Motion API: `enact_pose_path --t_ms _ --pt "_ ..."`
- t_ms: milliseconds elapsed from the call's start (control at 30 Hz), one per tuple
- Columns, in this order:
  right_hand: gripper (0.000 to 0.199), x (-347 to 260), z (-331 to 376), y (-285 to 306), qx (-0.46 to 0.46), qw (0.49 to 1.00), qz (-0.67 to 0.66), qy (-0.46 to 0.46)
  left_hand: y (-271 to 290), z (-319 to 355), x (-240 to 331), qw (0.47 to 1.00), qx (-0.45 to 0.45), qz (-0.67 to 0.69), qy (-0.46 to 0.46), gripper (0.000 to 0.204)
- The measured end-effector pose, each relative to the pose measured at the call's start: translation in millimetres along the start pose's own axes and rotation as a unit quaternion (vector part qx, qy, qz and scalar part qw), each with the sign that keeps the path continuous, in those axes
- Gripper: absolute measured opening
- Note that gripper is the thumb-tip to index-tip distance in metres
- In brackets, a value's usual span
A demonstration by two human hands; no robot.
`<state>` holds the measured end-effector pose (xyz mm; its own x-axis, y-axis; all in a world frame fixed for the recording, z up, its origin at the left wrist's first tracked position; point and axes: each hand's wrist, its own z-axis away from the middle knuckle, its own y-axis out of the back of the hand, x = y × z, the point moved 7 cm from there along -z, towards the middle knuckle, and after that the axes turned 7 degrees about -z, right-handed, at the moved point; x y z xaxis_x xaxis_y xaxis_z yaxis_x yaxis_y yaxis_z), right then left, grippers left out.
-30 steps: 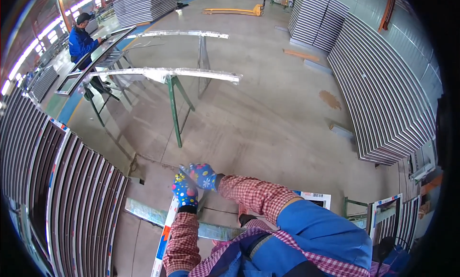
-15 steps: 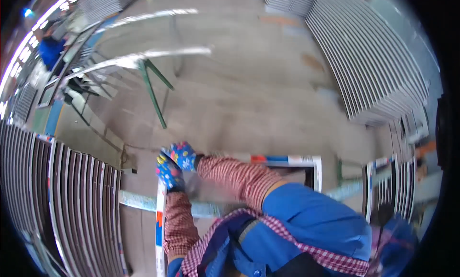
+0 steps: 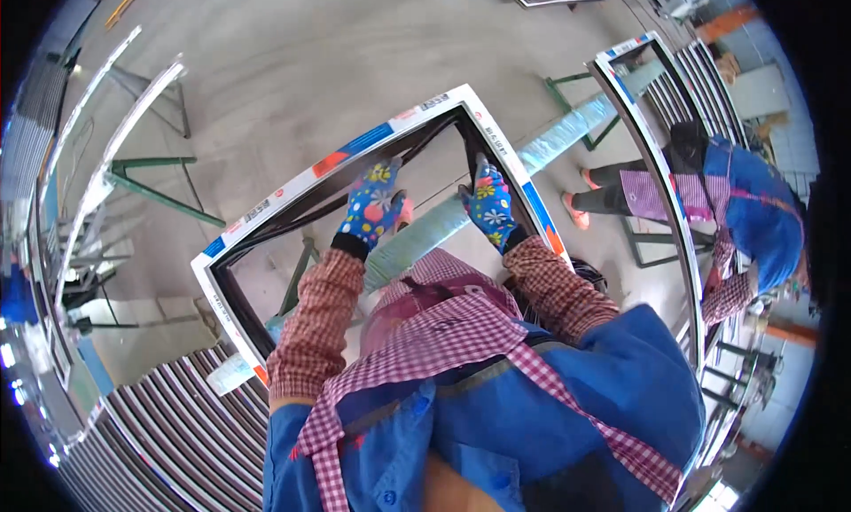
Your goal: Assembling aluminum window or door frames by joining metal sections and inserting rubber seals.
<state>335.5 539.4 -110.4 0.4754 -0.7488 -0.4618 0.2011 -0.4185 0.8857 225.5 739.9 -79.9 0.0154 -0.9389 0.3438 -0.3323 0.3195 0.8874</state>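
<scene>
Green steel trestles (image 3: 160, 171) stand behind, another person (image 3: 753, 219) works right. Left hand (image 3: 374, 202) and right hand (image 3: 489, 203), fingers clamped, grip the white window frame (image 3: 292, 197).

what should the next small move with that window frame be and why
Probably lower the frame flat onto the long wrapped rail beneath it. The left hand grips the top bar and the right hand the side bar near the same corner, so the frame looks carried in the air. A second frame and another person stand close on the right, so keep it clear of them.
</scene>
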Motion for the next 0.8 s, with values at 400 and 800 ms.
enact_pose_path --t_ms 400,800 --pt "0.058 15.6 -28.4 56.8 -0.010 0.965 -0.261 -0.020 -45.5 -44.0 -3.6 0.813 -0.169 0.463 0.310 0.024" --pt "0.044 16.6 -29.9 -4.7 0.039 0.998 0.043 -0.018 -94.7 -70.5 -20.8 0.966 -0.185 0.125 0.133 0.040"
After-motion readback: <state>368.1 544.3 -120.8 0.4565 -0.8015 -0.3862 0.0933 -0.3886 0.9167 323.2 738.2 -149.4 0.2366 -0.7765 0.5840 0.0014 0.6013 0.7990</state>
